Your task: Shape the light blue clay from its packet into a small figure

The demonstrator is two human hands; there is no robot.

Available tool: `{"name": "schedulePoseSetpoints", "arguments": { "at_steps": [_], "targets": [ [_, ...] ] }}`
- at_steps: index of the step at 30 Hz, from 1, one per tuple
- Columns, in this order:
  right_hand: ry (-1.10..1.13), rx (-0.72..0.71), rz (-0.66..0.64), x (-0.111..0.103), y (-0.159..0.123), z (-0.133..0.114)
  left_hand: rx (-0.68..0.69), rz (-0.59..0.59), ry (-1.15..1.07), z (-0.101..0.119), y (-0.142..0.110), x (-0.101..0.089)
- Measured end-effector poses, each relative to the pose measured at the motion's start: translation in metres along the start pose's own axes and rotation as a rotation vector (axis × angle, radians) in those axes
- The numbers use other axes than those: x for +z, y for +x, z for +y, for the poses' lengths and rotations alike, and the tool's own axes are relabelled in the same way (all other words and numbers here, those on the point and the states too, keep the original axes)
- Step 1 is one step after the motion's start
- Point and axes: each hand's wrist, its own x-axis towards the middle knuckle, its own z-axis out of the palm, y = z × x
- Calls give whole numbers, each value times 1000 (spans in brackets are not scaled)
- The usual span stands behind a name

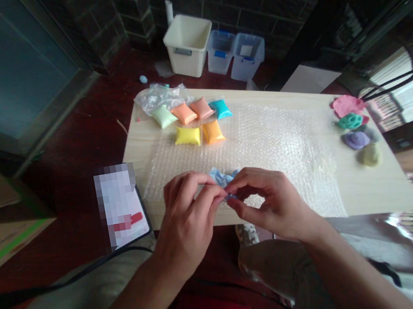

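My left hand [189, 215] and my right hand [274, 204] meet over the near edge of a low wooden table [371, 190]. Both pinch a small light-blue clay packet [223, 177] between fingertips and thumbs. The packet is crumpled and partly hidden by my fingers. A sheet of bubble wrap [277, 148] lies under my hands.
Several coloured clay packets [201, 121] sit at the table's far left beside empty clear bags [161, 96]. Shaped clay pieces [354, 124] lie at the right end. A phone [122, 205] rests at the left edge. A white bin [188, 44] and clear boxes [237, 54] stand on the floor.
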Motion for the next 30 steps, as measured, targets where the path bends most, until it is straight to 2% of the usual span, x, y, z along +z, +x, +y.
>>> {"name": "schedulePoseSetpoints", "arguments": {
  "at_steps": [11,18,25,30],
  "targets": [
    [52,155,-135,-2,-1,2,51,-92,-31,0,-3,2],
    [127,329,-117,9,0,3,57,-141,-68,-1,-5,3],
    [194,316,-90,17,0,9,45,-175,-66,-1,-4,1],
    [254,275,-79,12,0,9,7,-167,-67,-3,-2,-1]
  ]
}}
